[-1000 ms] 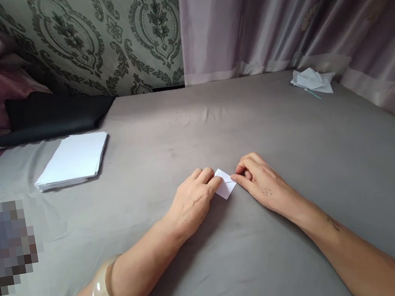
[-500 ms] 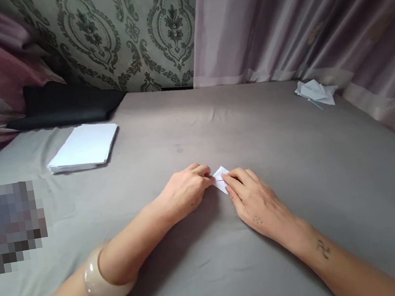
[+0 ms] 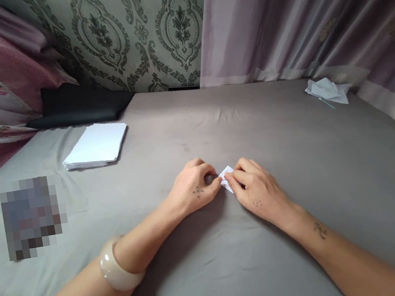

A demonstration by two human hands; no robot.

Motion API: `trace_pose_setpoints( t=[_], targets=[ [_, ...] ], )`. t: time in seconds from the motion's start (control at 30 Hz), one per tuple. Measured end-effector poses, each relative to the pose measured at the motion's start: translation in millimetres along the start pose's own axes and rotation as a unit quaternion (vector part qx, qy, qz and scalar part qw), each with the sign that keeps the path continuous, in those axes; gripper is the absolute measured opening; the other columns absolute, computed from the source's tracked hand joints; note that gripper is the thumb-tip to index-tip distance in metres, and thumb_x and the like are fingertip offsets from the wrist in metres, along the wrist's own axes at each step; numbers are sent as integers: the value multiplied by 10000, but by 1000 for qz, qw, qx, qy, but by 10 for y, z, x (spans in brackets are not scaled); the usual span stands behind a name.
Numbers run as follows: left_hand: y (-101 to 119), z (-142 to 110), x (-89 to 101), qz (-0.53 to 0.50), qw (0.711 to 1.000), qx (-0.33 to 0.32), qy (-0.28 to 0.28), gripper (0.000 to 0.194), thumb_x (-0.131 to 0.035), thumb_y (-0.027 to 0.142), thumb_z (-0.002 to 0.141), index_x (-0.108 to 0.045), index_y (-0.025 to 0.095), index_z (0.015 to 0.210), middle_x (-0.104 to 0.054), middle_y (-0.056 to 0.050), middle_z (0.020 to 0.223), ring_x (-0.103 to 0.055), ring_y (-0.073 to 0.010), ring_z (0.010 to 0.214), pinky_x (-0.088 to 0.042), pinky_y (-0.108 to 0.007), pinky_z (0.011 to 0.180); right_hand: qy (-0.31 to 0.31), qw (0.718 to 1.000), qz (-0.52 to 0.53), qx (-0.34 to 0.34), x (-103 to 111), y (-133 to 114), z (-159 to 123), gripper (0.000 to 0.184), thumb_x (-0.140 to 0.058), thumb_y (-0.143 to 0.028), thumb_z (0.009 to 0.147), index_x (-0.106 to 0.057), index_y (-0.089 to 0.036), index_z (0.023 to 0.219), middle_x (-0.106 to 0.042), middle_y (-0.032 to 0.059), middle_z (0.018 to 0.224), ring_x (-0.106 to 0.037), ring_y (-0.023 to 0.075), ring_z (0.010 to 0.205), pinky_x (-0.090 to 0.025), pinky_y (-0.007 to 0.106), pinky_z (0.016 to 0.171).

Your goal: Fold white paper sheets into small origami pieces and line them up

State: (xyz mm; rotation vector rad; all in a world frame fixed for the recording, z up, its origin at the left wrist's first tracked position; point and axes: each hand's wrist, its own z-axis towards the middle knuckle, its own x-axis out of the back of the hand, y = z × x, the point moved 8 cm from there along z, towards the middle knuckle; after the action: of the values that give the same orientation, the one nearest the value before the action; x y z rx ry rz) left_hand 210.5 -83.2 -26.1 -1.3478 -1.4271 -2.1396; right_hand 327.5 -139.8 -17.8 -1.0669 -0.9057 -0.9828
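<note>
A small folded white paper (image 3: pixel 227 169), diamond-shaped with crease lines, lies on the grey sheet between my two hands. My left hand (image 3: pixel 198 185) pinches its left corner between thumb and index finger; a pale bangle (image 3: pixel 117 268) circles that forearm. From the right, my right hand (image 3: pixel 255 184) has its thumb and bent index finger on the paper's right side and covers that corner. Both hands rest low, close to the sheet.
To the left is a stack of white paper (image 3: pixel 95 145), with a black folded cloth (image 3: pixel 82 106) behind it. Crumpled white papers (image 3: pixel 328 91) and a thin greenish stick lie far right. A pixelated patch (image 3: pixel 30 217) hides something at left. Curtains (image 3: pixel 274 15) hang behind.
The view has shifted slightly, so everything sits further right. My left hand has rolled, its thumb now at the paper's corner. My right thumb has come up onto the paper.
</note>
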Motion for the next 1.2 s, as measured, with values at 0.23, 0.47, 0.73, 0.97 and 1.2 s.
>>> trace_pose_setpoints(
  t=[0.23,0.47,0.73,0.97,1.2],
  targets=[
    [-36,51,-130,-8,1000,-11,8,111,-615,281,830,-676,189,821,-603,-60,882,-558,-201,869,-468,-336,818,1,996,88,-26,-117,184,96,321,-473,-316,922,-569,-196,1204,-556,93,1189,-583,218,996,-471,335,814],
    [-6,35,-127,-11,1000,-25,1,120,-646,291,810,-688,187,851,-609,-62,906,-550,-198,881,-450,-330,846,-34,994,94,-35,-117,216,102,225,-472,-350,893,-579,-205,1028,-599,79,1061,-611,193,847,-479,319,726],
    [-10,55,-191,-286,954,13,-85,314,-571,432,860,-672,145,940,-601,-2,722,-492,-102,629,-405,-234,590,-10,944,300,-141,-28,371,-11,321,-599,-537,808,-595,-222,870,-630,2,687,-572,141,578,-438,248,510],
    [323,-55,97,-145,978,-146,39,250,-541,346,887,-610,163,729,-640,-35,779,-540,-142,766,-410,-288,732,50,955,283,-74,165,222,-47,290,-628,-498,807,-645,-227,910,-633,18,745,-568,143,611,-454,262,557],
    [513,-174,169,-15,963,-246,106,245,-524,395,918,-647,183,904,-666,-66,924,-573,-162,863,-411,-308,818,73,969,231,37,269,-7,-106,214,-544,-367,884,-680,-247,770,-642,19,807,-587,147,689,-447,272,635]
  ],
)
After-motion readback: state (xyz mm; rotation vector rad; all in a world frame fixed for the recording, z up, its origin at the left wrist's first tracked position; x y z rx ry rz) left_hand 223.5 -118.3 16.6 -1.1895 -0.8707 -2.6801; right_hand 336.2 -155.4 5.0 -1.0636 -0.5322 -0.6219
